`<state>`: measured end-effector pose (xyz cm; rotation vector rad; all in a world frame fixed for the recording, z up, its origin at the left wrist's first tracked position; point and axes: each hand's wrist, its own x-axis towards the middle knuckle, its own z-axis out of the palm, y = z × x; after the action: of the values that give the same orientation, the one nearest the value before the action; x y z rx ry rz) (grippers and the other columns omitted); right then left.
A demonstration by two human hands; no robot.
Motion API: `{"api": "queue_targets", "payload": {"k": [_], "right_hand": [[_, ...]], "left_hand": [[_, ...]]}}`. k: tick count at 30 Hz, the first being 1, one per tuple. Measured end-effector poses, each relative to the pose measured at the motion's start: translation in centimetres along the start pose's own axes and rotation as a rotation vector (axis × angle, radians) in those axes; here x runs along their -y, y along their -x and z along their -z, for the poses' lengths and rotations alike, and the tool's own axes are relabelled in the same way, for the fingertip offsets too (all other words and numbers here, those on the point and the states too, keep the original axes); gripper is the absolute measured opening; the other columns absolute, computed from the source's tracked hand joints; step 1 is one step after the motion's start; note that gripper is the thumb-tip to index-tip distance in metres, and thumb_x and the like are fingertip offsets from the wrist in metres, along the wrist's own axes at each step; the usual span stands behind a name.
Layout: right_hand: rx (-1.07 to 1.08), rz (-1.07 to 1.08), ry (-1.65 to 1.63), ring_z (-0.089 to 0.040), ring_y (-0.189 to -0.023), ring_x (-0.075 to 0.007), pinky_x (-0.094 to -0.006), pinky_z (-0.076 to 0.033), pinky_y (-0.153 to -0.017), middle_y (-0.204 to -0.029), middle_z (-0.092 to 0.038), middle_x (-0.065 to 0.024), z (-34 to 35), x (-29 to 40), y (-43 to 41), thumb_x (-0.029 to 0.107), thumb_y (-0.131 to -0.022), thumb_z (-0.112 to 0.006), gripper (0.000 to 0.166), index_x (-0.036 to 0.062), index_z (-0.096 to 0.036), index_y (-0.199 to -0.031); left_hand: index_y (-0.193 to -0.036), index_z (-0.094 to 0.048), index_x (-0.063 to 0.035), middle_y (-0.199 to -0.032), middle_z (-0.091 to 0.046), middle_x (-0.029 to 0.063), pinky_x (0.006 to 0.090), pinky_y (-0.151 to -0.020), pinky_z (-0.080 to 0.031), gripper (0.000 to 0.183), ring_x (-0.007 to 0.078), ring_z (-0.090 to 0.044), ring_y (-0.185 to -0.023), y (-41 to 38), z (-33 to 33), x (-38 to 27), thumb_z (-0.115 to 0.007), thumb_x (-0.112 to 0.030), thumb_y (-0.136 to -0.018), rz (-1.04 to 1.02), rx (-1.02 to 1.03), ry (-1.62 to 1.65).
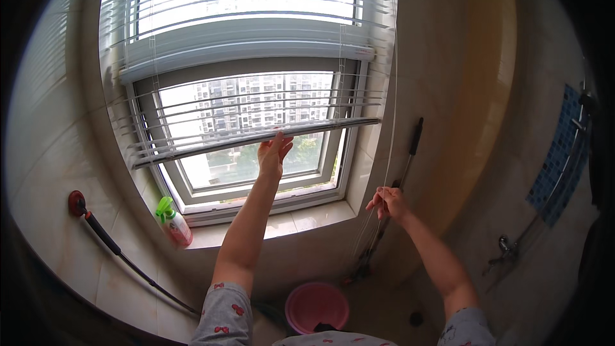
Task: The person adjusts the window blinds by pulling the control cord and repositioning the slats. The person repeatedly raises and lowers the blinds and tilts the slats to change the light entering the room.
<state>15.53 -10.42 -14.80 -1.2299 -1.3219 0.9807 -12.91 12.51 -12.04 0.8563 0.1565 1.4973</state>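
My left hand (272,154) grips the bottom rail (216,144) of a white venetian blind (240,43) near its middle. The rail tilts, its left end lower than its right. To the right, my right hand (388,202) is closed around the blind's thin pull cord (395,105), whose loose ends dangle below the fingers. Behind the blind, a window sash (250,188) stands tilted out of its frame, with tall buildings and greenery outside. The upper slats are spread across the upper pane.
A spray bottle (177,228) with a green trigger stands on the tiled sill (283,227), at left. A long-handled tool (103,235) leans on the left wall, another black-gripped pole (416,137) on the right. A pink basin (307,310) sits on the floor. Shower fittings (504,247) project at right.
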Motion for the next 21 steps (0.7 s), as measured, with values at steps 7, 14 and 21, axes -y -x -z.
{"api": "queue_targets", "payload": {"k": [7, 14, 21], "right_hand": [[-0.067, 0.095, 0.083, -0.045, -0.036, -0.0074, -0.0212, -0.038, -0.037, -0.069, -0.066, -0.0111, 0.1, 3.5, -0.1, 0.032, -0.100, -0.036, 0.040, 0.0032, -0.057, -0.081], [0.151, -0.006, 0.217, -0.041, -0.037, -0.0052, -0.0203, -0.033, -0.037, -0.061, -0.062, -0.0065, 1.7, 5.7, -0.5, 0.027, -0.099, -0.038, 0.035, 0.0038, -0.059, -0.084], [0.231, -0.109, 0.211, -0.041, -0.037, -0.0051, -0.0204, -0.031, -0.037, -0.060, -0.062, -0.0062, 1.4, 4.6, 2.7, 0.024, -0.099, -0.039, 0.034, 0.0034, -0.060, -0.082]], "left_hand": [[-0.106, -0.054, -0.0026, -0.094, -0.065, 0.0102, 0.0298, -0.077, -0.057, 0.024, 0.0221, -0.067, -0.088, 0.3, 0.4, 0.5, -0.064, -0.013, -0.087, -0.021, 0.008, -0.107], [-0.116, -0.049, 0.0009, -0.099, -0.064, 0.0178, 0.0350, -0.075, -0.058, 0.042, 0.0278, -0.066, -0.092, 1.8, -0.6, -1.2, -0.063, -0.028, -0.088, 0.289, 0.064, -0.193], [-0.129, -0.040, 0.0005, -0.095, -0.064, 0.0196, 0.0305, -0.067, -0.058, 0.041, 0.0280, -0.067, -0.084, 1.1, -3.8, -6.7, -0.047, -0.024, -0.097, 0.122, 0.127, -0.321]]}}
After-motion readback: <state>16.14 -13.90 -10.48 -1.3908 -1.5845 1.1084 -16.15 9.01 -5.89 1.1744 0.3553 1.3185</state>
